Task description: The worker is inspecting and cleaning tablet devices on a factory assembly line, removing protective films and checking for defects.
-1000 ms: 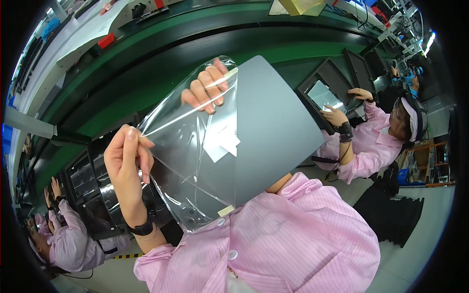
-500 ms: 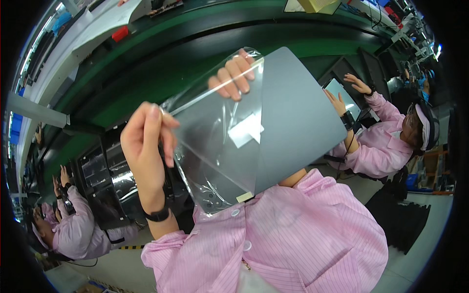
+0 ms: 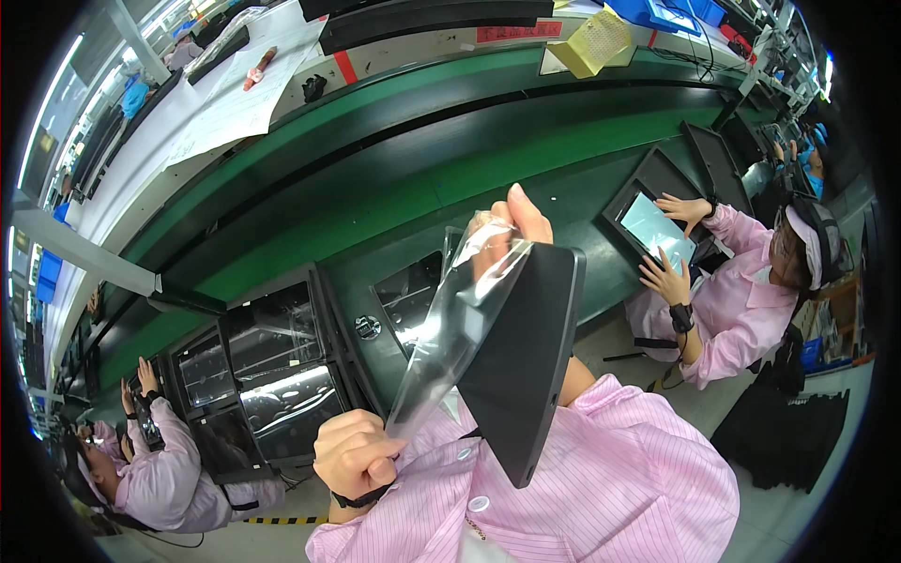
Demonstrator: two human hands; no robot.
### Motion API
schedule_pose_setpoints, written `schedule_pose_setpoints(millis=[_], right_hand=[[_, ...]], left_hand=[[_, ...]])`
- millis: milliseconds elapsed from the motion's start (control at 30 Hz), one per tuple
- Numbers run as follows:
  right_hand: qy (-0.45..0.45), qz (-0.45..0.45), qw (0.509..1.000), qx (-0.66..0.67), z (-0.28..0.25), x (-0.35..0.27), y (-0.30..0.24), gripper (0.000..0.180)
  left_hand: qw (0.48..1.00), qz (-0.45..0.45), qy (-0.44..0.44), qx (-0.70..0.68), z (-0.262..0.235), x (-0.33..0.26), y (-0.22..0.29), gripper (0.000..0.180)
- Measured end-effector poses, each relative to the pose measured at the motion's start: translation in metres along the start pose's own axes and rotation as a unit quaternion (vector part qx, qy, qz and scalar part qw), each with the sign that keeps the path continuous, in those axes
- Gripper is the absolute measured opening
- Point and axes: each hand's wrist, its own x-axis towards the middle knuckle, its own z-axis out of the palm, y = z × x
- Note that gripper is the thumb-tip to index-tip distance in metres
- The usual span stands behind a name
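A slim dark grey device, like a tablet or thin laptop, is held tilted on edge before my chest. One long narrow side with small openings faces me. My right hand is closed on its far end; the forearm passes behind the device. Clear plastic film runs from that end over the right fingers down to my left hand. That hand, low on the left, pinches the film's near end. I cannot tell whether the film is a loose sheet or a bag. Part of the right palm is hidden.
Black trays with shiny film-covered panels stand left on the green bench; another dark panel lies behind the film. At right, a co-worker handles a pale panel. Another co-worker sits left. A yellow block is at the back.
The device has turned from its broad grey face to nearly edge-on. My left hand has moved down and toward me with the film, which now stretches in a narrow strip.
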Motion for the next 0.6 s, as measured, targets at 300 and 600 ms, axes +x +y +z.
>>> schedule_pose_setpoints(millis=[300,600], right_hand=[[-0.407,-0.029,0.910,0.074,-0.048,0.041,0.002,0.054],[-0.445,0.058,0.851,0.272,-0.049,0.046,0.054,0.052]], left_hand=[[0.988,-0.095,0.056,-0.109,0.017,0.017,-0.005,0.021],[0.944,-0.270,0.051,-0.182,0.012,0.057,-0.041,0.032]])
